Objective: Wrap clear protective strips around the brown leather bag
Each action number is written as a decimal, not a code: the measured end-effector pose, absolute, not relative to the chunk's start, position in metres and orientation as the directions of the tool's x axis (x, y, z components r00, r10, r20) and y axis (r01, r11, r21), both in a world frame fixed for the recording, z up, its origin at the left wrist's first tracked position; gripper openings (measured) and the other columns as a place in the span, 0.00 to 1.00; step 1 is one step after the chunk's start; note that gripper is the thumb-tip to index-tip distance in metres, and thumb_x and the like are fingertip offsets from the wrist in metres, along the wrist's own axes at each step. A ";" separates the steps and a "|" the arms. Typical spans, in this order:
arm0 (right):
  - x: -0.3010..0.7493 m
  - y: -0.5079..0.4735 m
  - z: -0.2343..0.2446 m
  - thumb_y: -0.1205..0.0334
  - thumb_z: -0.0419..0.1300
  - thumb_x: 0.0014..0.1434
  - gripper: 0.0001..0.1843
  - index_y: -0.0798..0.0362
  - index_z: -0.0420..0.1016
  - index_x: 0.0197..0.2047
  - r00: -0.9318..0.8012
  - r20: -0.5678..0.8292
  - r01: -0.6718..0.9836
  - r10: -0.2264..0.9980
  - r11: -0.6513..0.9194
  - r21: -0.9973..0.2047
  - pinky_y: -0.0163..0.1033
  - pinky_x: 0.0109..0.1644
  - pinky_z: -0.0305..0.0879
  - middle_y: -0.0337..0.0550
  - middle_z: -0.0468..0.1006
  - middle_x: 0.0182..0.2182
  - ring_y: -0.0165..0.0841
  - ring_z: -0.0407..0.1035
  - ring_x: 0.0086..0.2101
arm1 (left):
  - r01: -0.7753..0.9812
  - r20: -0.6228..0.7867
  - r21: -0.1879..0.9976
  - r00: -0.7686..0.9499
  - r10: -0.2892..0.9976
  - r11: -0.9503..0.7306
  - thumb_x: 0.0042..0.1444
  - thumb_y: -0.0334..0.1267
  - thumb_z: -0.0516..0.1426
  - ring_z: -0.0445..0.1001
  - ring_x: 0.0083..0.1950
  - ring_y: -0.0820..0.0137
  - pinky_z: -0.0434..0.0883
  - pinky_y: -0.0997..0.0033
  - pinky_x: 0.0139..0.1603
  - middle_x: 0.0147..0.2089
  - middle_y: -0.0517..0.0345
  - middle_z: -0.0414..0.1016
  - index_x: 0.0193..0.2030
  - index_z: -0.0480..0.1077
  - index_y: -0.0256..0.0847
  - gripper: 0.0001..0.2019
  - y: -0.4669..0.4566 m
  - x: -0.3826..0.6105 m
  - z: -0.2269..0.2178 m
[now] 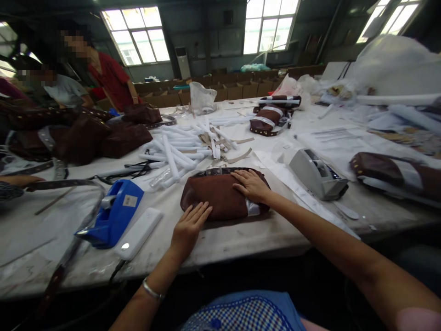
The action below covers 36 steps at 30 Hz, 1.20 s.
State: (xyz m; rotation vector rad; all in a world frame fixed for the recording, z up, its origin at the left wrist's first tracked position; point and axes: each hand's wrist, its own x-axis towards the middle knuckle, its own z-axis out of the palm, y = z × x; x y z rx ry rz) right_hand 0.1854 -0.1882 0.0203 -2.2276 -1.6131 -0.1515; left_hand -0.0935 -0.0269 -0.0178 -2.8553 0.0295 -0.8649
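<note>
A brown leather bag lies on its side on the white-covered table in front of me. A pale band of wrap crosses its right end, and a dark studded strip runs along its far edge. My left hand rests on the bag's near left side with its fingers stretched out. Over the upper right part lies my right hand, palm down, fingers extended and flat on the leather. Neither hand grips anything. The bag's underside is hidden.
A blue tape dispenser and a white power strip stand to the left, a grey tape dispenser to the right. White rolled tubes lie heaped beyond the bag. More brown bags are piled at left, near two people.
</note>
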 end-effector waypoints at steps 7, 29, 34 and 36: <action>0.112 -0.251 0.024 0.43 0.48 0.70 0.24 0.49 0.79 0.45 0.605 0.326 0.595 0.726 -0.141 -0.791 0.46 0.50 0.72 0.47 0.81 0.38 0.41 0.76 0.40 | 0.075 0.646 -0.045 0.763 0.029 -0.996 0.60 0.18 0.47 0.70 0.65 0.65 0.67 0.56 0.67 0.66 0.55 0.70 0.69 0.62 0.43 0.31 -0.035 -0.088 -0.043; 0.014 -0.186 0.016 0.53 0.76 0.47 0.27 0.53 0.76 0.47 0.651 -0.344 -0.703 0.677 0.367 -0.609 0.42 0.55 0.70 0.44 0.79 0.49 0.37 0.75 0.47 | 0.171 0.708 -0.003 0.696 0.118 -0.985 0.60 0.31 0.56 0.70 0.64 0.55 0.64 0.53 0.66 0.68 0.47 0.66 0.75 0.48 0.43 0.38 -0.039 -0.089 -0.036; 0.038 -0.216 0.023 0.45 0.70 0.54 0.23 0.51 0.75 0.46 0.612 -0.158 -0.428 0.775 0.157 -0.890 0.46 0.53 0.72 0.45 0.80 0.45 0.39 0.77 0.45 | 0.154 0.749 0.021 0.652 0.118 -0.988 0.58 0.23 0.52 0.73 0.62 0.60 0.68 0.59 0.64 0.66 0.53 0.70 0.74 0.50 0.48 0.38 -0.027 -0.076 -0.025; 0.069 -0.247 0.024 0.47 0.64 0.61 0.18 0.50 0.77 0.47 0.656 0.034 0.042 0.754 0.008 -0.999 0.48 0.56 0.69 0.46 0.81 0.45 0.41 0.76 0.48 | 0.139 0.762 0.008 0.641 0.096 -0.990 0.58 0.22 0.50 0.73 0.62 0.61 0.67 0.59 0.65 0.65 0.54 0.71 0.74 0.51 0.49 0.37 -0.026 -0.073 -0.022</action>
